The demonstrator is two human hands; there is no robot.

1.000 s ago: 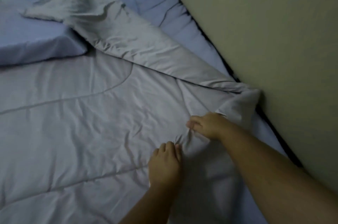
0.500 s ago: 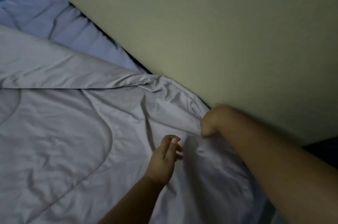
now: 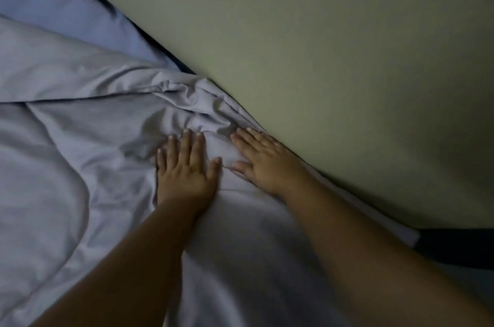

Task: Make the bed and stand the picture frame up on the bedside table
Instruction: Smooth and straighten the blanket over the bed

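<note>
A pale grey quilted blanket point(image 3: 66, 171) covers the bed, bunched into wrinkles point(image 3: 192, 105) where its corner meets the headboard. My left hand point(image 3: 185, 169) lies flat on the blanket, fingers spread, just below the wrinkles. My right hand point(image 3: 263, 159) also presses flat on the blanket, its outer edge against the headboard. Neither hand holds anything. The picture frame and the bedside table are out of view.
A tall beige padded headboard point(image 3: 334, 59) fills the upper right. A light blue fitted sheet point(image 3: 66, 14) shows at the upper left, with a dark gap between mattress and headboard point(image 3: 165, 51). A dark patch point(image 3: 454, 246) shows at the right below the headboard.
Both hands have let go of the pinched blanket corner and now lie flat on it. The corner sits closer to the headboard, and the view has swung right.
</note>
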